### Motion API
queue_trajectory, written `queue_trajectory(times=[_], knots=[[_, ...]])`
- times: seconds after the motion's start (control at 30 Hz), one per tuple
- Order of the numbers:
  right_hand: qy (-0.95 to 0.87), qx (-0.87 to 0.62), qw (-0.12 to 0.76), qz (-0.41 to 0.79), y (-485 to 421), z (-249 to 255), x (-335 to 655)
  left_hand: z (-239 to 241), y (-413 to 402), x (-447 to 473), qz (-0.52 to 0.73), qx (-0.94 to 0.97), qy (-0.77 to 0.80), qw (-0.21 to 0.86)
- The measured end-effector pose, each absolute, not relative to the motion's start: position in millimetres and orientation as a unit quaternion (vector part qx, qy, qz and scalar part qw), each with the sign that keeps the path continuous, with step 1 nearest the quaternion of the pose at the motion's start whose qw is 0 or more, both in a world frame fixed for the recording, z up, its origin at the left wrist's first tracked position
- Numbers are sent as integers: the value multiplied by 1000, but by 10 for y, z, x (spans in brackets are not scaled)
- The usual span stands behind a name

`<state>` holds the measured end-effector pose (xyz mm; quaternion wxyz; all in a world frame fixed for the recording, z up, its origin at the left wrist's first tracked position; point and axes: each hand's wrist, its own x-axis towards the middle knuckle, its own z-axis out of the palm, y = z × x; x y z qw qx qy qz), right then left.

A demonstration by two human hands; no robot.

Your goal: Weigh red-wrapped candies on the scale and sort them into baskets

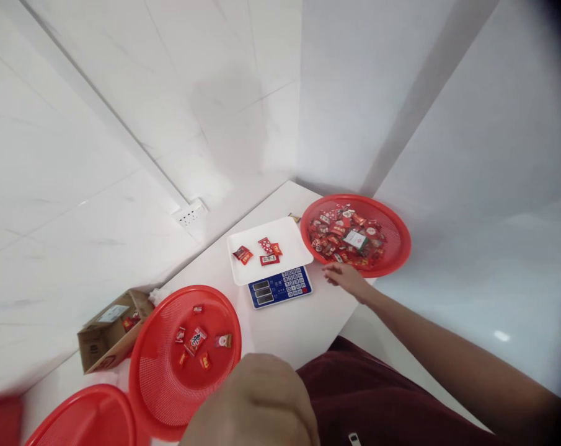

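My right hand (346,277) is over the white table between the blue scale and the right red basket. Its fingers are loosely bent and slightly apart, and I see nothing in them. Close to the camera, my left hand (256,406) is large and blurred, with its fingers curled in; whatever it may hold is hidden. A digital scale (279,288) carries a white tray (243,272) with several red candy packets (269,259) on it. The right red basket (398,251) holds a heap of wrapped candies (329,238) and a white-and-green packet (356,240).
Another red basket (154,384) with several candies stands on the table (280,337) to the left. A cardboard box (94,344) sits behind it, and a third red basket (85,421) is at lower left. Walls with a power socket (191,214) border the table.
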<state>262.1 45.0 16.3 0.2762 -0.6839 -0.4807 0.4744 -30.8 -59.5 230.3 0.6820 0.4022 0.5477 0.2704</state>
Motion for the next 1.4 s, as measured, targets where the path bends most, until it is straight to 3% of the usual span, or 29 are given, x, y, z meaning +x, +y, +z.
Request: queue_trajectory(times=[0.17, 0.23, 0.37, 0.73, 1.4], knots=[[-512, -726, 220, 402, 849, 60, 3009, 1794, -403, 66, 261, 576, 478, 610], [-537, -732, 189, 373, 983, 7, 3056, 1536, -390, 165, 296, 540, 524, 588], [-595, -712, 114, 356, 1188, -132, 3030, 1233, -388, 288, 319, 431, 540, 649], [-660, -702, -15, 268, 1526, -463, 3107, 1181, -127, 458, 355, 376, 578, 631], [-651, -732, -41, 194, 1598, -458, 2953, 1131, 61, 662, 358, 379, 584, 622]])
